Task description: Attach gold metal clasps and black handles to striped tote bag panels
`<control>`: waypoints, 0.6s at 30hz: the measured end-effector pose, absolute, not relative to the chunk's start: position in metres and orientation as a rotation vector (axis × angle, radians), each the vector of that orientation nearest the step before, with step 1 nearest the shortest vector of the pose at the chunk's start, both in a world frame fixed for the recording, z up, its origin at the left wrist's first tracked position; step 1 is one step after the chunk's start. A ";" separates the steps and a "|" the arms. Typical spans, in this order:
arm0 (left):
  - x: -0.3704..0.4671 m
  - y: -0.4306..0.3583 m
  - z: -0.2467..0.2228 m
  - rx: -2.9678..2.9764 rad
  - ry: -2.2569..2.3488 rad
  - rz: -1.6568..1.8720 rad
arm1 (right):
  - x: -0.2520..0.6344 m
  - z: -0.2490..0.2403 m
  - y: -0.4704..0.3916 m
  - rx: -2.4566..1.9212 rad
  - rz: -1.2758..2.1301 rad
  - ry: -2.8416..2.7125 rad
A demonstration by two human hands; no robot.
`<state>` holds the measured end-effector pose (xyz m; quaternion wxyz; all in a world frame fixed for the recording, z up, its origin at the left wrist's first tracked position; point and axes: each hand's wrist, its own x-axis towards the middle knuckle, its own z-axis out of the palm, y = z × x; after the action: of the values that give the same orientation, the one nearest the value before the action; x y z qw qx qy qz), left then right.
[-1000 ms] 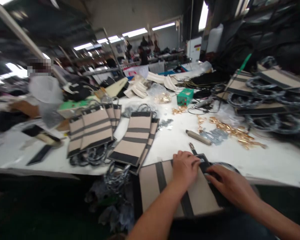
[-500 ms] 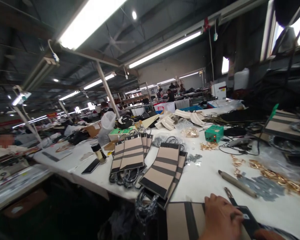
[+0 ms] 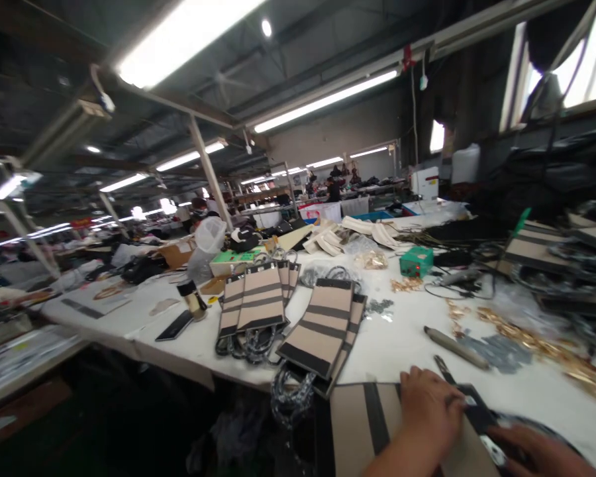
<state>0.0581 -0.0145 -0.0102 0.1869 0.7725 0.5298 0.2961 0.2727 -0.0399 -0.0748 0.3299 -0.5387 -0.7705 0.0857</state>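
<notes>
My left hand (image 3: 430, 407), with a ring on one finger, presses down on a beige bag panel (image 3: 345, 421) with black stripes at the table's front edge. Its fingers are bent and close together, at the panel's black end band (image 3: 477, 411). A short black strap with a metal end (image 3: 443, 366) sticks out beyond that band. At the lower right, my right hand (image 3: 541, 450) has its fingers closed beside a small shiny piece (image 3: 494, 449); blur hides what exactly they hold. The frame's bottom edge cuts off part of the panel.
Stacked striped bag panels (image 3: 320, 324) with wrapped handles lie to the left. A grey-brown rod (image 3: 455, 347), grey strips (image 3: 499, 351), gold metal fittings (image 3: 541, 341) and a green box (image 3: 416, 262) lie beyond my hands. A phone (image 3: 175, 325) and a bottle (image 3: 193, 299) are further left.
The view has shifted slightly. My right hand has come further into sight, with the shiny piece now visible by its fingers. My left hand stays on the panel.
</notes>
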 end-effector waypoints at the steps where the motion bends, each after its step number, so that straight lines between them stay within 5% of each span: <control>1: 0.058 -0.020 0.001 2.220 1.491 0.816 | 0.272 -0.055 -0.051 -1.428 0.343 -2.081; 6: 0.061 -0.009 0.018 2.274 1.413 0.747 | 0.264 0.020 -0.058 -1.559 0.615 -2.199; 18: 0.064 0.007 -0.008 2.452 1.400 0.768 | 0.270 0.022 -0.058 -1.556 0.695 -2.171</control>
<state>0.0641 0.0073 -0.0076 0.1076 0.8332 0.4756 0.2609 0.2704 -0.0575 0.0218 0.1897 -0.5534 -0.7724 0.2474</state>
